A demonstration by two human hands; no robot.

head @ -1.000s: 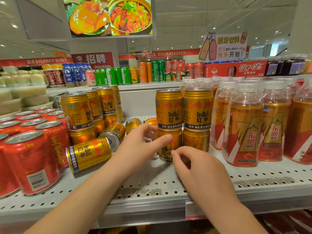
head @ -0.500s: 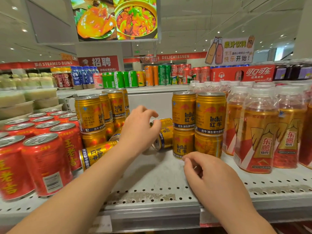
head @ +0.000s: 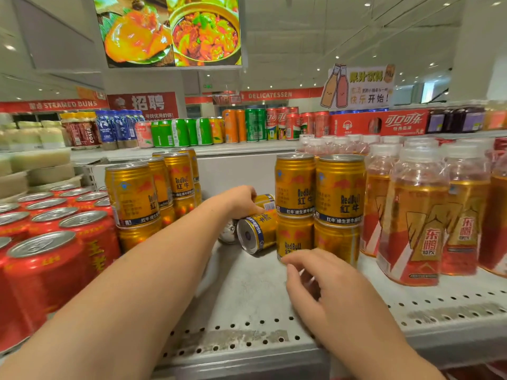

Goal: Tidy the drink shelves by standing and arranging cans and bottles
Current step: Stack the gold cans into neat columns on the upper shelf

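The step now is to stand up the gold cans that have fallen over. One lying can [head: 258,231] is on its side at the middle of the shelf [head: 247,297], well back from the front edge. Its round bottom faces the front. It touches the tall stack of gold cans [head: 295,187] on its right. Another fallen can [head: 265,201] lies just behind it, nearer the back of the shelf.

The left hand [head: 241,201] reaches far in. Its fingers bend down over the top of the lying can. It looks like a grasp, but the hand hides the fingertips, so this is not sure.

The right hand [head: 326,292] is near the front edge. Its fingers [head: 290,260] are loosely bent and hold nothing. One fingertip is just beside the bottom can [head: 293,238] of the stack.

Next, the left hand needs to lift the can, turn it so the top faces up, and set it in the bare spot on the shelf. It must go gently, because the stack is two cans high and could tip. The bottles [head: 417,215] on the right side and the red cans [head: 41,270] on the left side stand up fine.
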